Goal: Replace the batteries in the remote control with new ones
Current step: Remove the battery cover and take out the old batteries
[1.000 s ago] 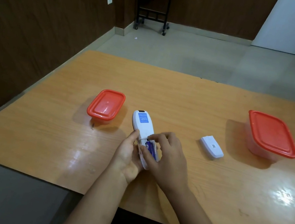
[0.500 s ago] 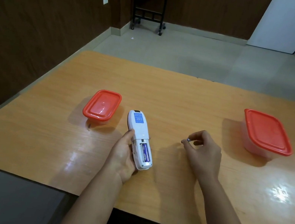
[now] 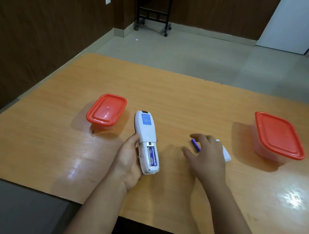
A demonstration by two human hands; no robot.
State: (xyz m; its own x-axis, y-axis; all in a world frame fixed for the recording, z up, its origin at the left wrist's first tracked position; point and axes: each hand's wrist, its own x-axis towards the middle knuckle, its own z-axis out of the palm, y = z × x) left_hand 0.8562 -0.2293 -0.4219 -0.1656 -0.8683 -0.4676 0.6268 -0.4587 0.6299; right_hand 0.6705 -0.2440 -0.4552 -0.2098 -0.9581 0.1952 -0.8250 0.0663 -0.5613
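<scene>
A white remote control (image 3: 146, 138) lies face down on the table, its battery bay uncovered, with one blue battery (image 3: 152, 155) still inside. My left hand (image 3: 129, 157) grips the remote along its left side. A second blue battery (image 3: 195, 145) lies on the table to the right. My right hand (image 3: 207, 158) hovers just over it with fingers spread, holding nothing. The white battery cover (image 3: 226, 155) lies partly hidden behind my right hand.
A small clear box with a red lid (image 3: 106, 112) stands left of the remote. A larger red-lidded box (image 3: 277, 138) stands at the right. The wooden table's (image 3: 174, 91) near edge is close to my body. A black stand (image 3: 155, 4) is against the far wall.
My right hand pulled one battery out of the remote, carried it to the right, and released it onto the table near the cover. My left hand kept holding the remote.
</scene>
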